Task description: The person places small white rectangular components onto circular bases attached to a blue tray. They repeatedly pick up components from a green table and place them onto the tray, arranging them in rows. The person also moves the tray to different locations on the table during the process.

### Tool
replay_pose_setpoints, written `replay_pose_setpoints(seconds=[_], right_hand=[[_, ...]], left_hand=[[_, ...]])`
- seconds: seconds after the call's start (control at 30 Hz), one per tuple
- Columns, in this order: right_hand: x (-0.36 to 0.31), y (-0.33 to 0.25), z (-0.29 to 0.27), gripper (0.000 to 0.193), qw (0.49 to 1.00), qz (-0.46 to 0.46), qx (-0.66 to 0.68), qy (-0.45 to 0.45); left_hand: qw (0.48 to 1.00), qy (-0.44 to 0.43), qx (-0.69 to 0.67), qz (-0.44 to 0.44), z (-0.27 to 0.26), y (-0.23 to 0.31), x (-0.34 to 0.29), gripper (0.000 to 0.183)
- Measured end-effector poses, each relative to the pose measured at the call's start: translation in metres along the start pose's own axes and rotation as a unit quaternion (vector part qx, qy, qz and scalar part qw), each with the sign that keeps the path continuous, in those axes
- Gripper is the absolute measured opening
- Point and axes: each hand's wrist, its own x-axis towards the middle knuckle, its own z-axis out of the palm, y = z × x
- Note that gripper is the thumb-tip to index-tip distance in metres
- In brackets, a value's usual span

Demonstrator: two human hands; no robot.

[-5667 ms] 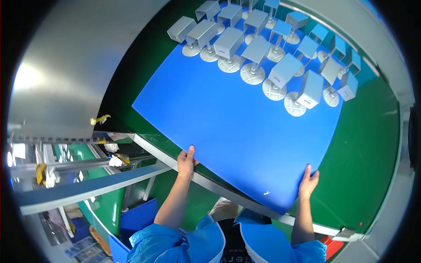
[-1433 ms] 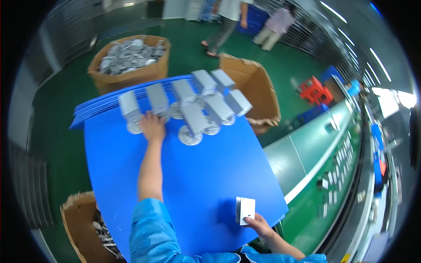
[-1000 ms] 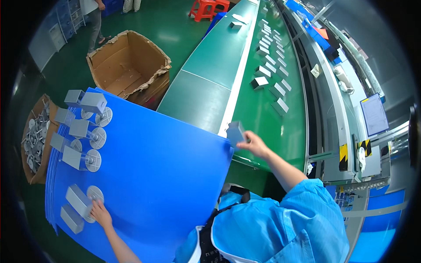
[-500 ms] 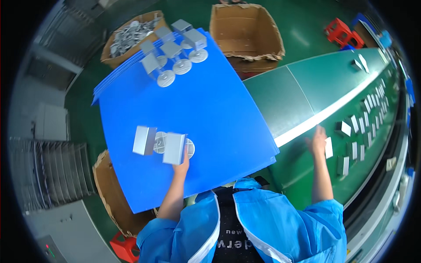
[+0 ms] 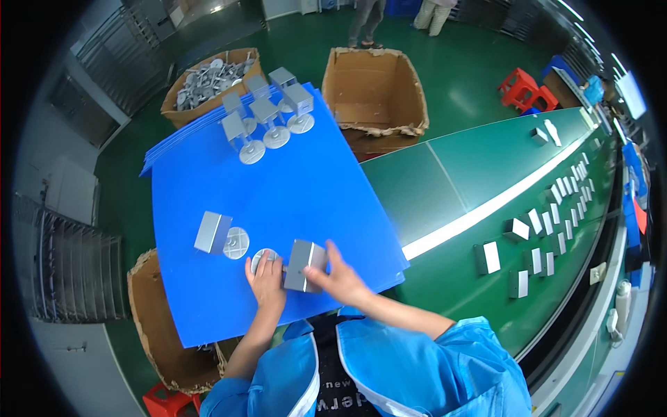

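The left grip (image 5: 267,286) partly hides a round grey disc (image 5: 257,256).

Gray metal-looking boxes (image 5: 264,110) are sitting on a smooth plastic sheet (image 5: 278,187).
Near the sheet's front edge, one box (image 5: 298,261) is shining softly; toward the left edge, a round base (image 5: 237,244) is looking dull and bumpy. Past the far right corner, a cardboard bin (image 5: 372,76) is looking rough.

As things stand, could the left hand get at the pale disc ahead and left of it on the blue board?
Likely yes: nothing visible stands between the left hand and that pale disc, though it would probably have to leave the nearer disc it partly covers.
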Motion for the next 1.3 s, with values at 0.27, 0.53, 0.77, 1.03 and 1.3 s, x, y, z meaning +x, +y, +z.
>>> replay_pose_setpoints(seconds=[0.27,0.53,0.77,1.03,1.3], right_hand=[[-0.019,-0.013,-0.02,0.081,0.984,0.043,-0.016,-0.175],[-0.061,0.096,-0.173,0.055,0.91,0.005,-0.286,0.301],[-0.098,0.201,-0.242,0.088,0.74,0.409,-0.466,0.261],[0.078,-0.001,-0.01,0.07,0.986,0.008,-0.119,0.114],[0.106,-0.088,0.175,0.089,0.992,0.005,-0.074,-0.099]], left_hand=[[0.998,0.056,0.02,0.031,0.005,-0.003,-0.009,0.015],[0.954,0.04,0.193,-0.228,-0.064,-0.185,-0.12,0.014],[0.883,-0.024,0.117,-0.453,-0.087,-0.275,-0.068,0.066],[0.932,0.059,-0.32,-0.162,0.059,-0.176,0.01,0.032],[0.987,0.131,-0.094,-0.01,0.014,-0.203,0.01,0.029]])
